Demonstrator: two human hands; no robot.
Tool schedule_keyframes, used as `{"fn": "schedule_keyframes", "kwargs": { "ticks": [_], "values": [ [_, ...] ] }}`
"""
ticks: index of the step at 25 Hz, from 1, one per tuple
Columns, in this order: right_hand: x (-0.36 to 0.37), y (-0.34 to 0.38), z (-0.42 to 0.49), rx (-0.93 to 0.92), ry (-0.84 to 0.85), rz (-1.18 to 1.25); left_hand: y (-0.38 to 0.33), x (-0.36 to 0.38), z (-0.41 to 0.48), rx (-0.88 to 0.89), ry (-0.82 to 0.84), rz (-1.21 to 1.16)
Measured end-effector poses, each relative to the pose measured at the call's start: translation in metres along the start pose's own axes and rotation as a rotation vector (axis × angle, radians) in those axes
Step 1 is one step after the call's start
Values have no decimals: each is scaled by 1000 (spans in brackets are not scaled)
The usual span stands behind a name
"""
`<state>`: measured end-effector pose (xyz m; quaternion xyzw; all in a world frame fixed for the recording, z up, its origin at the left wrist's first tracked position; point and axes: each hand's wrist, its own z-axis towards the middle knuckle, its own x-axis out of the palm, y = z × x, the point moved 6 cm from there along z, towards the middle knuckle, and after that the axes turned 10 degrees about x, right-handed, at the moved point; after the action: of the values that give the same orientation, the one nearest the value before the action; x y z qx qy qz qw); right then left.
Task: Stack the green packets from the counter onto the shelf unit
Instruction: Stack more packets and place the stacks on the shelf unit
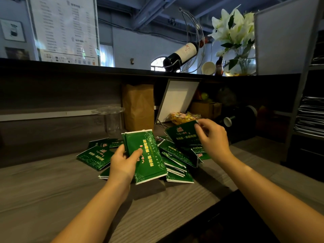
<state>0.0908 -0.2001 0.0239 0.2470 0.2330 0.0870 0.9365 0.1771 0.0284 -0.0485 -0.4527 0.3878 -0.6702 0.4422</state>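
Note:
A loose heap of green packets (177, 160) with yellow print lies on the grey wooden counter (52, 190). My left hand (122, 163) grips a small stack of green packets (149, 158), thumb on top, held just above the counter. To the right, my right hand (212, 139) pinches the upper corner of a single green packet (182, 134) and lifts it, tilted, off the heap. More packets (96, 155) lie flat to the left of my left hand. The metal shelf unit (308, 120) stands at the far right.
A brown paper bag (138, 106), a clear glass vase (113, 118), a leaning white board (177, 99) and a bowl of sweets (184, 117) stand behind the heap. A wine bottle in a wire holder (182, 55) and a vase of flowers (238, 50) sit on the upper ledge.

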Motion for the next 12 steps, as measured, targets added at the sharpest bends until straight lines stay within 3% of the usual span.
{"fn": "schedule_keyframes", "kwargs": {
  "ticks": [5,12],
  "values": [
    [2,58,-22,-384,-89,37,4,2,0,-54,-12,-22],
    [42,101,-74,-750,198,-85,11,2,4,-104,-88,-140]
  ]
}}
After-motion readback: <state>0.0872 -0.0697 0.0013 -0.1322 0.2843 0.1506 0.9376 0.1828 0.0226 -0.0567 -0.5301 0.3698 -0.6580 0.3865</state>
